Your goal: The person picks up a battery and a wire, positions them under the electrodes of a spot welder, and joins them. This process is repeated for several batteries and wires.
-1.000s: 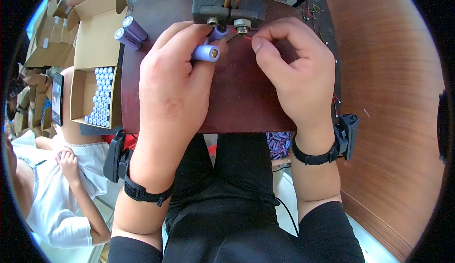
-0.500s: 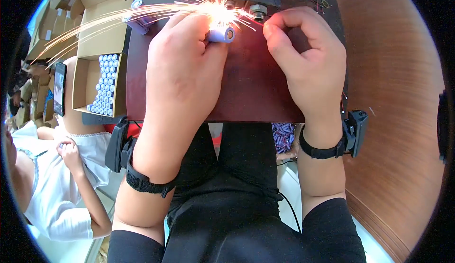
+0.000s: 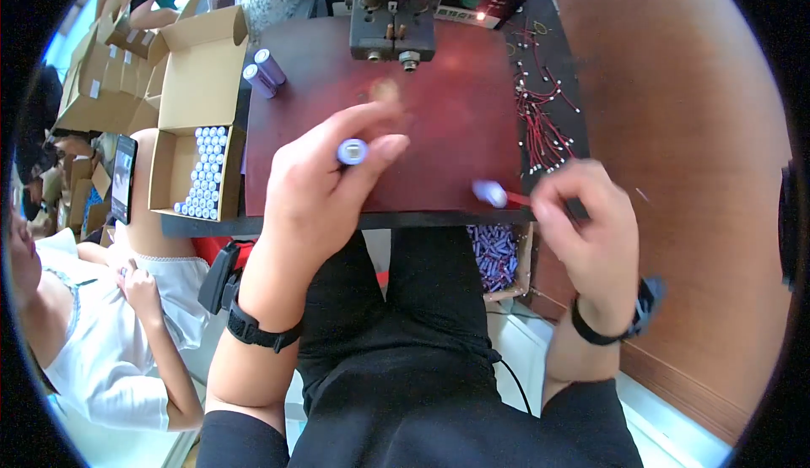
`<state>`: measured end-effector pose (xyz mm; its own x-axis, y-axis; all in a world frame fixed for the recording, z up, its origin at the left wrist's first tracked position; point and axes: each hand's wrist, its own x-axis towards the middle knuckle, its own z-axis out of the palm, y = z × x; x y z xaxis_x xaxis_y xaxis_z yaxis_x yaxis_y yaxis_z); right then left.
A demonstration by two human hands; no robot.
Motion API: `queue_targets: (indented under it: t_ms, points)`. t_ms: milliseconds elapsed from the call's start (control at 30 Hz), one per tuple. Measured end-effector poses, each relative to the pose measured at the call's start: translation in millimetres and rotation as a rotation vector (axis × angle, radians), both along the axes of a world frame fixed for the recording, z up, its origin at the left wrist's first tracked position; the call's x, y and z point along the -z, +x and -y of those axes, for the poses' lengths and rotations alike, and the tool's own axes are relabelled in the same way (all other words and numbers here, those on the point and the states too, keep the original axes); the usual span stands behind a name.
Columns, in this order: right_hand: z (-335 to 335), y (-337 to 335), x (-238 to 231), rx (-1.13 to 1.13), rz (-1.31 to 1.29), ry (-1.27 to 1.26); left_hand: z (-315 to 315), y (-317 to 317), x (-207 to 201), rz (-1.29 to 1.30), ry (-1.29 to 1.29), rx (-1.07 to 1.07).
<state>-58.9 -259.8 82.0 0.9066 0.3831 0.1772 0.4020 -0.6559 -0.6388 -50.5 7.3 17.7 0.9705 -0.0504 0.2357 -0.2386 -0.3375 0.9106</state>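
Head | left hand (image 3: pixel 325 185) pinches purple cylindrical cell (image 3: pixel 352 151) | pale end-cap up

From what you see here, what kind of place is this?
Probably a small battery-assembly workshop: a spot welder at the bench's far edge, a cardboard box of cylindrical cells, and red wire leads.

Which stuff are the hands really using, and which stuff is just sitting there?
In use:
left hand holding a purple cell
right hand holding another cell with a red wire
welding block

Just lying about:
box of cells
two loose cells
wire pile
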Motion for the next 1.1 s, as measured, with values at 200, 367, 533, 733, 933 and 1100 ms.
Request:
queue_targets:
  t_ms: [200, 367, 533, 733, 933, 1100]
  points:
    - [84, -90, -2, 0.247, -0.323, -0.438, 0, -8, 4, 0.109, -0.106, -0.294]
    - [99, -102, 36, 0.253, -0.095, -0.437, -7, 0, 5, 0.025, -0.014, -0.083]
    - [83, 10, 105, 0.332, -0.009, -0.188, -4, 2, 8, -0.056, -0.161, -0.095]
    - [58, 81, 159, 0.359, 0.078, -0.482, 1, 3, 9, -0.105, 0.001, -0.093]
    - [66, 83, 101, 0.241, 0.479, -0.388, -2, 2, 7, -0.054, 0.054, -0.079]
    - [76, 48, 27, 0.514, 0.122, -0.028, 8, 3, 16, -0.056, -0.255, -0.147]
